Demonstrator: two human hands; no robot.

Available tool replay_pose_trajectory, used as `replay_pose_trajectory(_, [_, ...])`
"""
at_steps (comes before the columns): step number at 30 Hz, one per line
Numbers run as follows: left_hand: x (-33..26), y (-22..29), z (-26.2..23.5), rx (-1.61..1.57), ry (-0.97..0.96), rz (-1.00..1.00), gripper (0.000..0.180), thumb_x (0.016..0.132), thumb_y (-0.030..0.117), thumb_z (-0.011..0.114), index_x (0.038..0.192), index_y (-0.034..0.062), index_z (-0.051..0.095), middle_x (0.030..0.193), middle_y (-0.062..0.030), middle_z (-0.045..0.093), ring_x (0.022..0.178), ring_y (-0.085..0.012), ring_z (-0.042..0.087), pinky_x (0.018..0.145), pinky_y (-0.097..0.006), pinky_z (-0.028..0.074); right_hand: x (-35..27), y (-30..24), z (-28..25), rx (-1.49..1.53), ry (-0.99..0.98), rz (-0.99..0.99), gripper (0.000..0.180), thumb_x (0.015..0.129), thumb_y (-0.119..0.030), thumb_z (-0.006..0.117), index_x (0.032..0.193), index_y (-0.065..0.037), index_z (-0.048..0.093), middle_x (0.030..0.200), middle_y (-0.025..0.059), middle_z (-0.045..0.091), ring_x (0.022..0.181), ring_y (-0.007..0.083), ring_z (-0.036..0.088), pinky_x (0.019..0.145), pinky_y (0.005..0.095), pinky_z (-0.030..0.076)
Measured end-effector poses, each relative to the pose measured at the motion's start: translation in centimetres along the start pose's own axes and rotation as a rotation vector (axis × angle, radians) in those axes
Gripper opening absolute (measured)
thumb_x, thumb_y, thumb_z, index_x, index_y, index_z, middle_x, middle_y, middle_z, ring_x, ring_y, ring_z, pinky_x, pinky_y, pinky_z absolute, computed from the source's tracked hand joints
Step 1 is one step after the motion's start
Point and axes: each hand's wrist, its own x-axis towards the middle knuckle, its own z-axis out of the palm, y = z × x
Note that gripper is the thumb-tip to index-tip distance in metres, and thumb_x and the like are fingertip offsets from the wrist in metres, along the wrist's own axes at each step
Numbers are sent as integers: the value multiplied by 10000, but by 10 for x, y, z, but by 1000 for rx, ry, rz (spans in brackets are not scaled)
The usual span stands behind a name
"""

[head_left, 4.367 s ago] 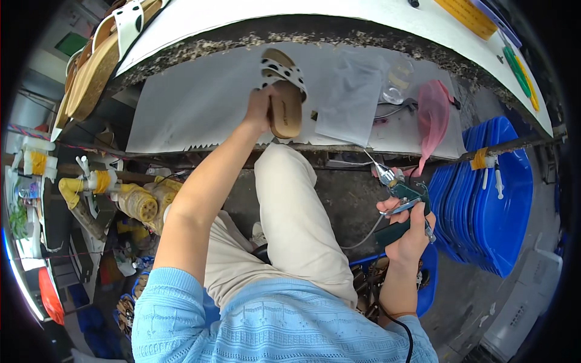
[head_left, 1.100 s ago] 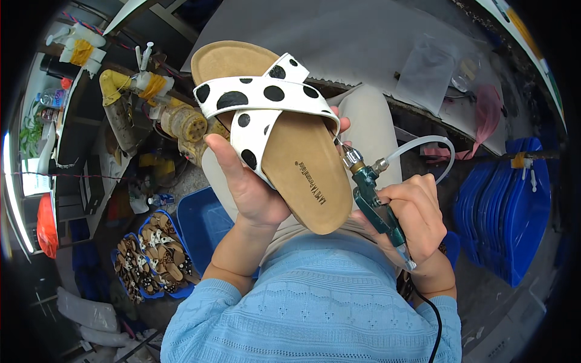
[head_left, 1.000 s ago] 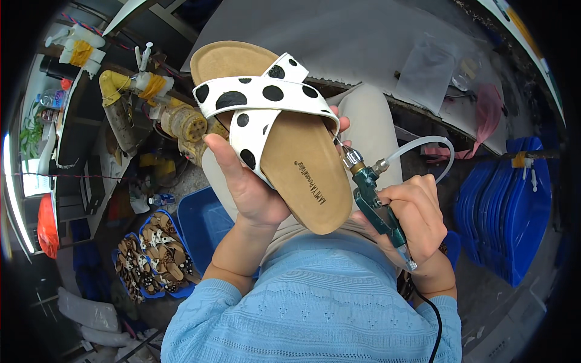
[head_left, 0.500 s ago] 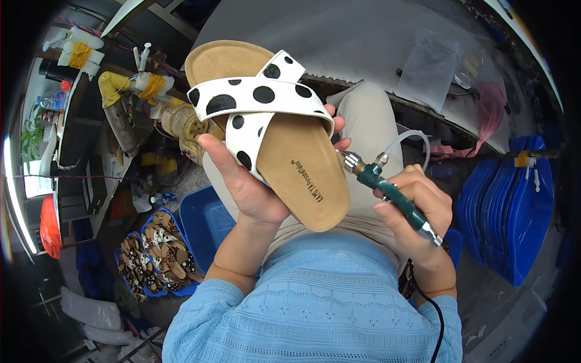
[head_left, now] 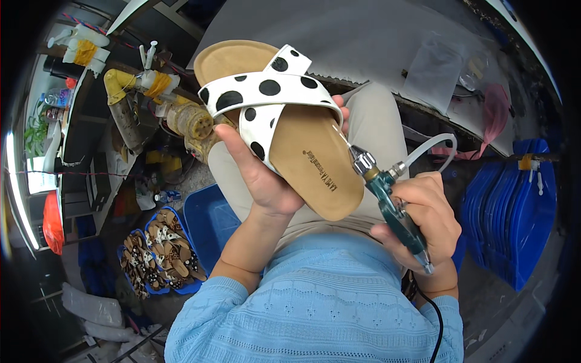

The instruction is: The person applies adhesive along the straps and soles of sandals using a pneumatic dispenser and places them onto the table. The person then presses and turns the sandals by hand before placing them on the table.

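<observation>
A sandal (head_left: pixel 318 163) with a tan footbed and crossed white straps with black spots rests across my left hand (head_left: pixel 269 181). The thumb lies along its near side, and fingertips show past its far edge. In my right hand (head_left: pixel 426 215) is a dark green spray gun (head_left: pixel 390 202) with a silver nozzle and a thin needle-like tip. The tip points at the sandal's right edge, close to the strap; whether it touches I cannot tell. A translucent hose (head_left: pixel 433 142) curves up from the gun.
Blue bins of similar sandals (head_left: pixel 175 254) stand at lower left, beside a blue tub (head_left: pixel 212 218). Stacked blue trays (head_left: pixel 511 212) are at right. Yellow-taped pipework (head_left: pixel 160 85) runs at left. A grey-covered table (head_left: pixel 345 36) spans the far side, with a clear plastic bag (head_left: pixel 433 72) on it.
The sandal and my left hand have shifted slightly right. The spray gun has tilted more upright, its tip now higher along the sandal's edge and in plain view.
</observation>
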Motion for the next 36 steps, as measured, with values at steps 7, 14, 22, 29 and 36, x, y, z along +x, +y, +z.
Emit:
replay_pose_trajectory(7, [-2,1,9,58,97,-6,1229,748,957,324,1526,7,263,1441,-299,442,1288,-418,509,1089,-507,435,-3,2,9,-96,4,23,337,742,-180,863,774,-12,573,856,144,672,702,255,595,677,377,421])
replay_pose_trajectory(14, [-2,2,10,51,87,5,1238,745,959,324,1526,1,261,1438,-304,442,1291,-419,505,1099,-504,424,-5,1,11,-142,-7,31,342,724,-180,875,754,-13,578,845,131,669,670,232,558,650,370,389])
replay_pose_trajectory(22, [-3,-1,-2,-3,-25,1,1237,728,976,289,1482,-4,336,1372,-250,518,1182,-357,585,1006,-473,510,-6,8,8,-6,-11,116,355,656,-140,916,773,-9,608,808,107,668,652,210,590,632,329,396])
replay_pose_trajectory(29, [3,0,-12,390,289,164,1191,763,927,365,1506,0,293,1399,-276,485,1213,-381,560,1032,-499,482,1,-5,-2,8,-23,47,362,663,-145,918,809,-11,615,864,130,705,716,221,653,648,327,424])
replay_pose_trajectory(36, [7,-9,6,341,297,24,1124,822,886,358,1495,-14,322,1386,-305,486,1206,-424,557,1051,-518,465,12,-7,39,190,49,-129,367,608,-167,857,765,19,582,831,143,631,669,244,594,627,341,415])
